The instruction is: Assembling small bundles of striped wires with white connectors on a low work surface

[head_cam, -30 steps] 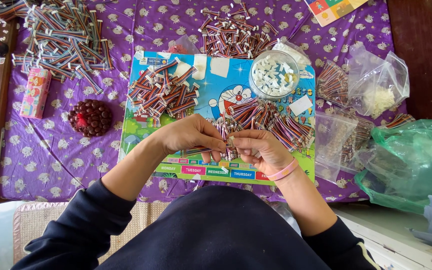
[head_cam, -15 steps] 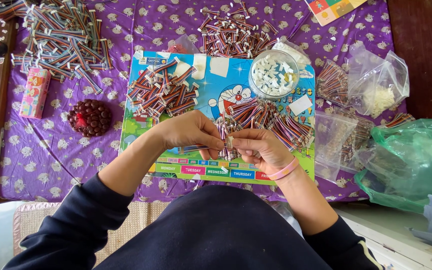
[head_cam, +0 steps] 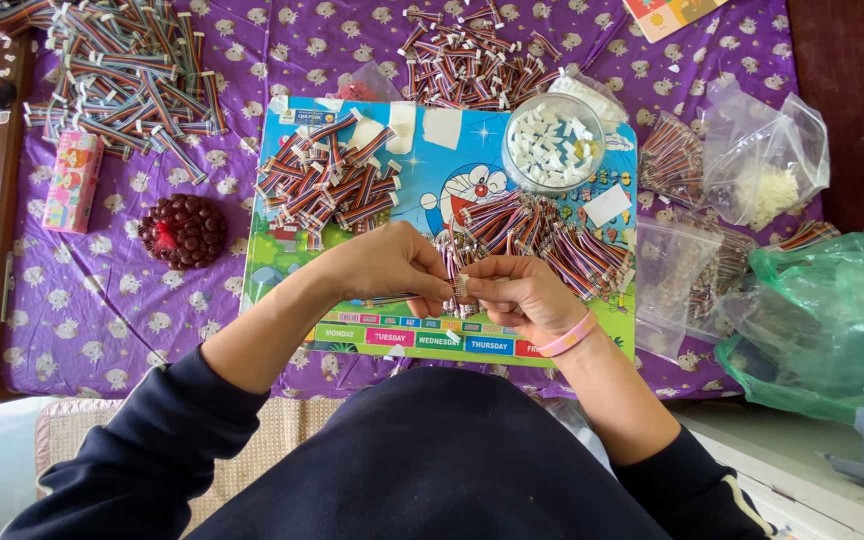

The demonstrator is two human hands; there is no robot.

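Ribbon cable (head_cam: 460, 284), short, multi-coloured w/ pale connector at its end, sits at frame centre above cartoon board (head_cam: 432, 190). Left hand (head_cam: 384, 268) and right hand (head_cam: 520, 295), fingertips pinched tight, both grip it. Four loose cable heaps; one clear bowl (head_cam: 552, 142) of white connectors, upper right.

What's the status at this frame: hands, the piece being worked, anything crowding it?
Left hand and right hand both pinching one small striped ribbon cable above the cartoon mat. Loose cable pile right behind the hands. Nothing blocking.
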